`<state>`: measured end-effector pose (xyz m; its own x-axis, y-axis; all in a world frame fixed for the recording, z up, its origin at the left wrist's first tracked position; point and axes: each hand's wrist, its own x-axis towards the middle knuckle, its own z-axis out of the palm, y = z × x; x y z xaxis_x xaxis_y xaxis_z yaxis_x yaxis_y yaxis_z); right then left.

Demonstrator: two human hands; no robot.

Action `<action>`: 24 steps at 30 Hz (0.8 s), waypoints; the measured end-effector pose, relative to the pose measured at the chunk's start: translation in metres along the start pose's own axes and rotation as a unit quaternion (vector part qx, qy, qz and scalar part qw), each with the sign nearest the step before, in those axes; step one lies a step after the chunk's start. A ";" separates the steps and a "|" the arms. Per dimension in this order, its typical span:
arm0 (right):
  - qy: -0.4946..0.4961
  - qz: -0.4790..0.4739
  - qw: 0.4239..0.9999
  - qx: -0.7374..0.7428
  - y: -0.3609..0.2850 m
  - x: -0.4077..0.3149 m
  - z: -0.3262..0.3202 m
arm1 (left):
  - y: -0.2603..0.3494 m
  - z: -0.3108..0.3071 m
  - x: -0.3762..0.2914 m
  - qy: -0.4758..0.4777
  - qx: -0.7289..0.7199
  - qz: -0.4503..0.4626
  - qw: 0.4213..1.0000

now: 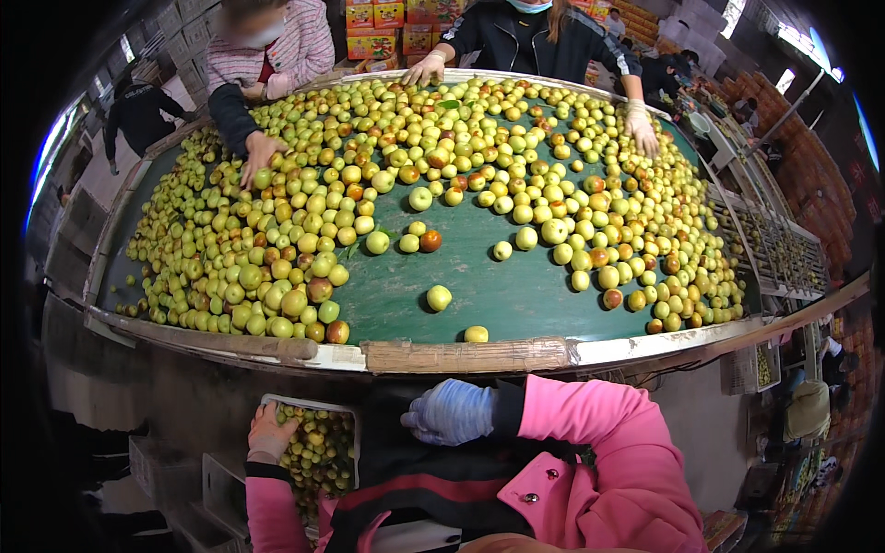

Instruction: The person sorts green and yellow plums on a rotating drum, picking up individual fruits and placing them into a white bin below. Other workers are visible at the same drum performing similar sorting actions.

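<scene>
Many green, yellow and reddish jujubes (297, 214) cover much of a green sorting table (394, 297) in front of me. My left hand (271, 433), in a pale glove, lies over the left rim of a plastic crate (357, 442) of smaller, browner jujubes (314, 449); whether its fingers grip anything is unclear. My right hand (449, 412), in a blue-grey knit glove, is held before my body, below the table's near edge, with its fingers curled. The inside of that hand is hidden.
Two co-workers reach onto the table's far side, with a bare hand (261, 157) and gloved hands (641, 128) among the fruit. The table's raised near rail (467, 356) is patched with cardboard. Empty-looking crates (162, 470) stand at lower left; a slatted conveyor (781, 252) is at right.
</scene>
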<state>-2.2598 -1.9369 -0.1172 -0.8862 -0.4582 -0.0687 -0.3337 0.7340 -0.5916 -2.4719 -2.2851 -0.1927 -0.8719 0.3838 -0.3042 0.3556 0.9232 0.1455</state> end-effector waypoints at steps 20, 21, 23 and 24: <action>-0.235 0.049 0.964 -0.117 0.033 0.101 0.067 | 0.157 -0.146 0.138 -0.058 0.109 0.051 0.991; -0.229 0.053 0.965 -0.117 0.034 0.101 0.064 | 0.185 -0.152 0.135 -0.082 0.095 0.044 0.991; -0.222 0.049 0.966 -0.120 0.032 0.104 0.061 | 0.208 -0.134 0.139 -0.089 -0.036 0.136 0.986; -0.229 0.051 0.965 -0.115 0.033 0.108 0.062 | 0.230 -0.129 0.130 -0.089 -0.015 0.124 0.988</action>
<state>-2.3466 -1.9934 -0.1940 -0.7013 -0.5121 -0.4960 -0.3607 0.8550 -0.3726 -2.5467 -2.0253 -0.0772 -0.6849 0.5976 -0.4168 0.5383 0.8006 0.2633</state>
